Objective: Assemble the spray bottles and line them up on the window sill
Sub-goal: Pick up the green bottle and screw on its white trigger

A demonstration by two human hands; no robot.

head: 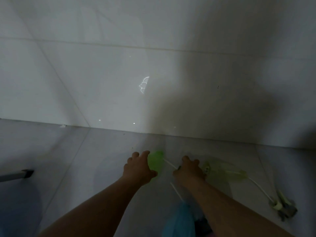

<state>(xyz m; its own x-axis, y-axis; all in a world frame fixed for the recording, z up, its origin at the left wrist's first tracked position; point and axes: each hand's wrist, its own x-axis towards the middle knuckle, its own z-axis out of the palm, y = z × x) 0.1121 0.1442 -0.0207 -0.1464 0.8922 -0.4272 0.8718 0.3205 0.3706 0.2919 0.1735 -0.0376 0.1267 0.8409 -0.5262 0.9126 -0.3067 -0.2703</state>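
Observation:
The view is dim and blurred. My left hand [138, 168] grips a bright green bottle [156, 161] on the tiled floor. My right hand [189, 168] is closed on a dark spray head, mostly hidden in the fist, whose white dip tube [170, 164] runs to the green bottle's mouth. A second, pale green bottle [224, 171] lies on its side just right of my right hand. Its long white tube leads to a loose green-and-grey spray head [282, 206] at the lower right. A blue bottle [181, 219] with a white tube sits between my forearms.
A white tiled wall [119, 74] rises right behind the bottles, meeting the floor [68, 159] in a straight joint. The end of a grey metal bar [18, 175] juts in from the left edge. A dark shadow covers the right side.

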